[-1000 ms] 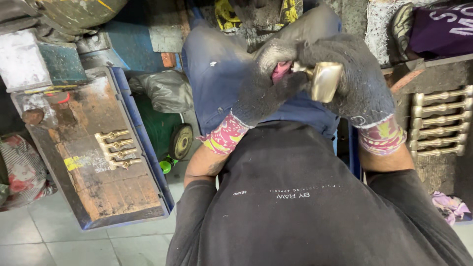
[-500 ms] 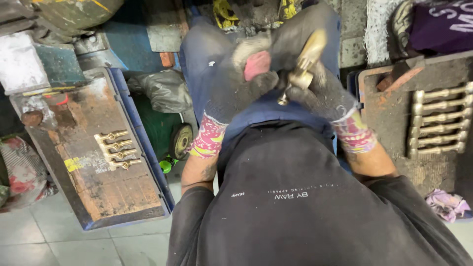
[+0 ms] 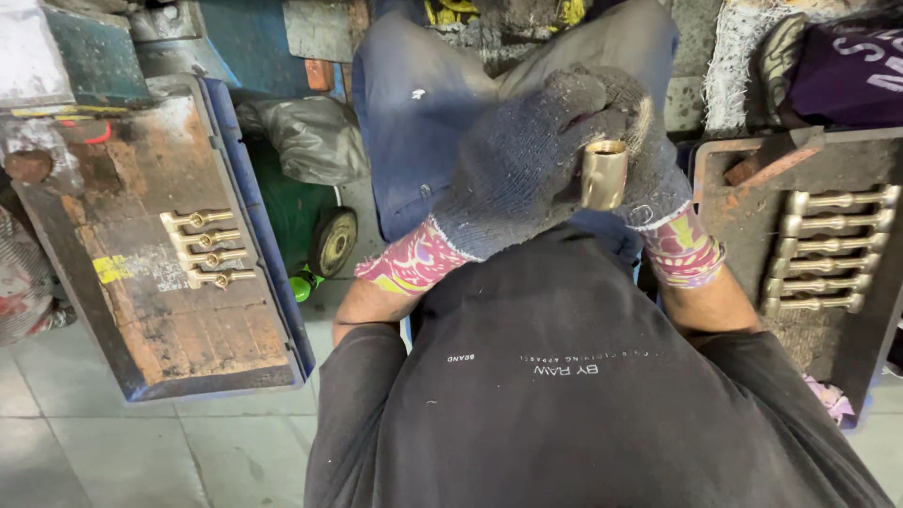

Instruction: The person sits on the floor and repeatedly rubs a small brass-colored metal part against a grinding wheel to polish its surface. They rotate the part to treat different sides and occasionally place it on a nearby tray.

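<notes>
Both my hands wear dark knitted gloves with patterned pink cuffs and meet above my lap. My left hand [image 3: 527, 169] wraps around a brass fitting [image 3: 604, 174] whose open round end faces the camera. My right hand [image 3: 649, 160] presses against the fitting from the right and behind; most of the fitting is hidden by the gloves. Below them are my blue trousers [image 3: 414, 122] and black shirt.
A rusty tray [image 3: 141, 310] with a blue rim lies at the left, holding several brass fittings [image 3: 202, 249] in a row. A second rusty tray [image 3: 847, 348] at the right carries a column of brass fittings [image 3: 823, 249]. A small wheel [image 3: 334, 242] stands between tray and leg.
My hands have shifted over the fitting: it was held with its length showing, and now its open end points up at the camera, with my left glove covering more of it.
</notes>
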